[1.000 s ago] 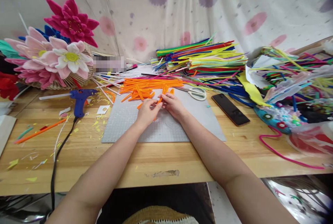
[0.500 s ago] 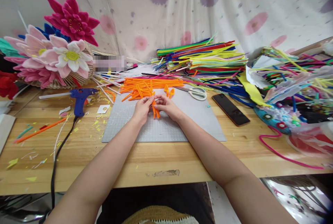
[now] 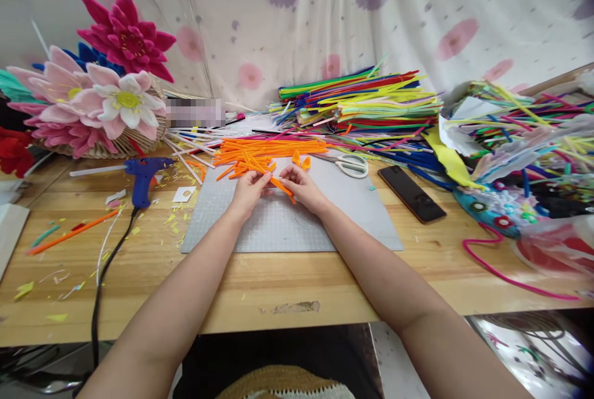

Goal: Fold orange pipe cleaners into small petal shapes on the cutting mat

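Over the grey cutting mat [image 3: 278,235], my left hand [image 3: 249,192] pinches a few short orange pipe cleaners [image 3: 283,187] held together. My right hand [image 3: 301,187] has its fingertips closed on the same pieces, nearer their lower right end. The pieces slant down to the right between the two hands. Just behind lies a pile of orange pipe cleaners [image 3: 273,149], some long and some cut short. Two small folded orange loops [image 3: 301,161] rest on the mat beyond my right hand. White-handled scissors [image 3: 351,166] lie at the mat's upper right.
A blue glue gun [image 3: 145,179] with its black cord stands on the left, near felt-like flowers [image 3: 125,102]. To the right is a phone [image 3: 411,195]. Bundles of coloured pipe cleaners [image 3: 371,102] are stacked at the back, and a pink pipe cleaner [image 3: 510,283] curls at front right.
The orange pieces have turned from nearly upright to slanting down to the right. My left hand has shifted slightly left, and my right fingertips now grip nearer the lower end.
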Action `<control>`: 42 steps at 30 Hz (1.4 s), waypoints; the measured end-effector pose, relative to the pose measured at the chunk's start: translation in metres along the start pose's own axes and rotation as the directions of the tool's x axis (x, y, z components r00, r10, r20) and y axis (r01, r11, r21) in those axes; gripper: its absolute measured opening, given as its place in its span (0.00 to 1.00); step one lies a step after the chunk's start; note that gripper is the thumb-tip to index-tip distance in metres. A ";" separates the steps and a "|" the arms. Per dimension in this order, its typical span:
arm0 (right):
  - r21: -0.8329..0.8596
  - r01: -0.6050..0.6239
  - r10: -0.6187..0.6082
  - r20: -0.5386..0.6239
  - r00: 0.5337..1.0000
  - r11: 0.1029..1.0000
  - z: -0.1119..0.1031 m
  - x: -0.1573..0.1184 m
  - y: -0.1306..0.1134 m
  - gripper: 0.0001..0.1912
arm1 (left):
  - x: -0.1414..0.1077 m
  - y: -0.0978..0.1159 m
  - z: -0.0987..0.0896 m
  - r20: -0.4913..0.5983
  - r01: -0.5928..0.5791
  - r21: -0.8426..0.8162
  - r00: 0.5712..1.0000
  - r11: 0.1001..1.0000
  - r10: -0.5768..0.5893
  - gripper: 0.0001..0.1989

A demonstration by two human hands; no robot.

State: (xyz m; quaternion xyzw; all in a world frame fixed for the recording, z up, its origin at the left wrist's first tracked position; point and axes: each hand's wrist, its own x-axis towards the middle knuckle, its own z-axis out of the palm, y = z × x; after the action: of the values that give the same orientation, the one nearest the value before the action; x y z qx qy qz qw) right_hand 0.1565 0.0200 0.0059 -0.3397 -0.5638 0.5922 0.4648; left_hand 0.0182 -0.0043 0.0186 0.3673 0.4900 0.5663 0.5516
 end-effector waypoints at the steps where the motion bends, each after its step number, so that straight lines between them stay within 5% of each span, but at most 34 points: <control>1: -0.005 0.009 -0.009 0.026 1.000 1.000 0.000 0.000 -0.001 0.11 | 0.000 -0.001 0.000 0.002 -0.006 -0.008 1.000 1.000 0.006 0.14; 7: 0.013 -0.036 0.032 0.229 0.973 0.999 -0.004 -0.003 -0.005 0.14 | 0.003 -0.002 -0.005 0.042 -0.054 -0.019 0.998 0.998 0.054 0.11; 13: -0.083 -0.059 0.074 0.198 0.977 0.995 -0.003 -0.004 -0.005 0.14 | 0.004 -0.001 -0.008 0.029 -0.050 -0.049 0.998 0.998 0.051 0.15; 21: -0.010 -0.061 0.061 0.245 0.968 0.998 0.003 -0.004 -0.007 0.15 | 0.007 -0.001 -0.005 -0.123 0.006 -0.153 0.992 0.988 -0.026 0.13; 35: 0.042 -0.044 0.030 0.288 0.957 0.998 0.003 -0.005 -0.008 0.14 | 0.007 -0.001 0.000 -0.186 -0.020 -0.193 0.982 0.981 -0.016 0.12; 42: -0.193 0.063 -0.011 0.255 0.967 0.979 -0.002 -0.005 -0.002 0.03 | 0.008 0.001 0.000 -0.255 -0.080 -0.148 0.966 0.986 0.040 0.11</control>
State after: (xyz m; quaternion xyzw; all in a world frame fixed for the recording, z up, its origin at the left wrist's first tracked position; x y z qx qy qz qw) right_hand 0.1600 0.0159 0.0074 -0.2957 -0.6813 0.5622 0.3637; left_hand 0.0173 0.0037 0.0183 0.2631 0.4984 0.6614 0.4949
